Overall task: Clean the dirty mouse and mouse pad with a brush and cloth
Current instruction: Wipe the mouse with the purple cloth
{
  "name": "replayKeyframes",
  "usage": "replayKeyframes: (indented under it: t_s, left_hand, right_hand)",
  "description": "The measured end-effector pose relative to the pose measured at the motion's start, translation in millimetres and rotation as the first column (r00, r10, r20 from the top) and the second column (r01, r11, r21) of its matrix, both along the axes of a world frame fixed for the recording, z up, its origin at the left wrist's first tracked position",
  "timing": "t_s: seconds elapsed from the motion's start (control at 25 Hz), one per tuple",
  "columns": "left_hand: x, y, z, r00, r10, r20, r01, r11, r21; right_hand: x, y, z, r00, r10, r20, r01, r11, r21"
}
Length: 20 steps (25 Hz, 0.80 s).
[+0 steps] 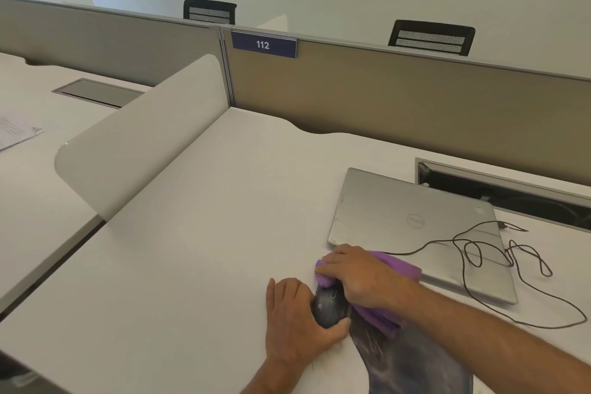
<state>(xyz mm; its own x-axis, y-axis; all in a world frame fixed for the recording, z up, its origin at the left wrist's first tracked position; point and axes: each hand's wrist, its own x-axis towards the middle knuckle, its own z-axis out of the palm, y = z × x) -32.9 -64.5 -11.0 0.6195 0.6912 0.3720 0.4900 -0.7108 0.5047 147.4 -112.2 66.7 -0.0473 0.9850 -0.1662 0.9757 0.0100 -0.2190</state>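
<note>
Nearest, a dark mouse pad (419, 361) lies on the white tabletop (192, 265); the mouse (326, 307) is gripped by the left hand (297, 323), a purple cloth (380, 317) clutched by the right hand (355, 275), beige partitions (383, 89) behind.

A blue plate (263, 44) on the partition (383, 93) reads "112"; the laptop (415, 233) logo seems to read Dell.
</note>
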Motion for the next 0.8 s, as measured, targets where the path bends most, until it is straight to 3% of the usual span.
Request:
replayKeyframes:
  t_s: [0.16,0.4,0.64,0.8]
  left_hand:
    - [2,0,-2,1.0,0.016,-0.026,-0.017,1.0,-0.005]
    - [2,-1,-2,0.999,0.033,-0.018,-0.033,0.999,0.017]
    - [2,-1,-3,0.999,0.048,-0.023,-0.048,0.999,0.013]
    - [1,-2,-2,0.999,0.041,-0.034,-0.041,0.999,-0.002]
  right_hand:
    - [-19,-23,1,0.995,0.083,0.05,-0.083,0.997,-0.005]
    - [0,-13,-3,0.995,-0.092,0.051,0.094,0.995,-0.042]
    - [-6,-4,-2,0.897,-0.033,0.441,0.05,0.998,-0.026]
    - [-5,-4,-5,0.864,0.0,0.504,0.01,1.0,-0.017]
